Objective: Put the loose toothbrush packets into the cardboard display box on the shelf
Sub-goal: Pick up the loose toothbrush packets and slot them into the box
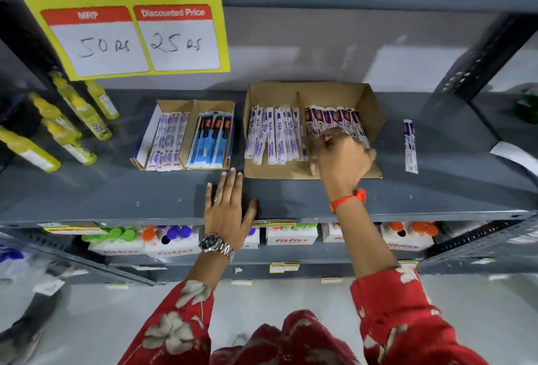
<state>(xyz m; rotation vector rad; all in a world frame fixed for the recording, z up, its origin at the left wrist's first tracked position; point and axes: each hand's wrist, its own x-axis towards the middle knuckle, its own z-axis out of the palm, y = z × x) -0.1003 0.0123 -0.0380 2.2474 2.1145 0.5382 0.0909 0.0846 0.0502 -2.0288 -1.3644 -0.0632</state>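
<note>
A brown cardboard display box (372, 108) lies on the grey shelf, split by a divider into two compartments, both holding several white-and-purple toothbrush packets (273, 137). My right hand (342, 158) is inside the right compartment, fingers curled on the packets (343, 120) there. One loose toothbrush packet (410, 146) lies on the shelf to the right of the box. My left hand (225, 207) rests flat on the shelf's front edge, fingers spread, just left of the box's front corner.
A smaller display box (186, 134) with white and blue packets stands left of the big box. Yellow bottles (72, 123) lie at the far left. A yellow price sign (131, 29) hangs above. The lower shelf holds white boxes (291, 236) with coloured caps.
</note>
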